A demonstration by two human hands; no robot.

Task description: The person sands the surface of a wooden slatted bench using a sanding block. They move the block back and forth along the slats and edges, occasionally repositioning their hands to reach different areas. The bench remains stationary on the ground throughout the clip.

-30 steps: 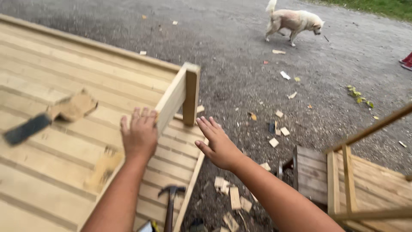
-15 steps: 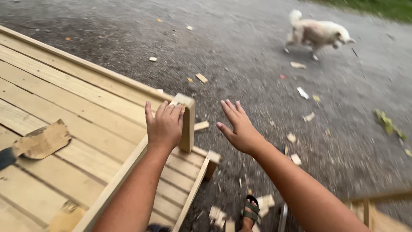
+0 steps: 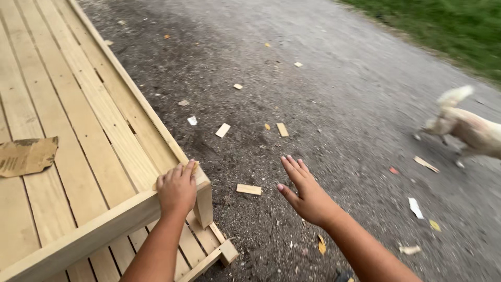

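Note:
My left hand (image 3: pixel 177 188) rests on top of the end of a pale wooden rail (image 3: pixel 99 227), fingers curled over it where it meets a short upright post (image 3: pixel 204 203). The rail stands along the corner of a wooden deck (image 3: pixel 68 120) made of long planks. My right hand (image 3: pixel 305 190) hovers in the air over the gravel ground (image 3: pixel 313 94), fingers spread and palm turned left, holding nothing and touching nothing.
A torn piece of cardboard (image 3: pixel 26 155) lies on the deck at left. Several small wood offcuts (image 3: pixel 248 189) are scattered on the gravel. A pale dog (image 3: pixel 467 130) moves at the right. Grass (image 3: pixel 443 26) borders the far right.
The view has swung left and forward along the deck. The dog has moved from the far top to the right side. Both hands keep roughly the same pose.

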